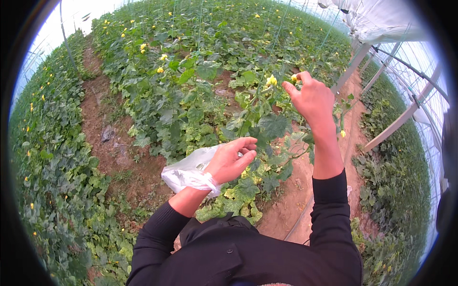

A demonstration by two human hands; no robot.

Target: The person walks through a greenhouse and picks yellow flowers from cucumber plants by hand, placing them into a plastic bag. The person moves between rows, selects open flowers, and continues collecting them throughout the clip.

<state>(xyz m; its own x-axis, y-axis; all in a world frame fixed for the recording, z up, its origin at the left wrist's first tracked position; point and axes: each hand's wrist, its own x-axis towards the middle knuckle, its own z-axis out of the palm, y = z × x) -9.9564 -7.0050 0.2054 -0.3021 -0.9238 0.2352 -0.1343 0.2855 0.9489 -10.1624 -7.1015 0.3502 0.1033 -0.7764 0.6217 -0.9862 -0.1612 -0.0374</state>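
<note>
My right hand [312, 98] is raised over the vines, its thumb and index finger apart. A yellow flower [294, 77] shows right at these fingertips; whether they grip it I cannot tell. Just left of the thumb is a larger yellow flower [271, 80] on a stem. Lower down, my left hand [232, 157] hovers above the leaves with fingers loosely bent and nothing visible in them. A translucent white plastic bag [179, 173] hangs by its twisted handles around my left wrist. Its contents are mostly hidden.
Leafy vine plants [193, 107] with yellow blossoms fill the bed before me, with green strings [200, 28] rising from it. A soil path [103, 118] runs at left, another [286, 218] at right. A slanted post [393, 125] stands at the right beside plastic sheeting [390, 21].
</note>
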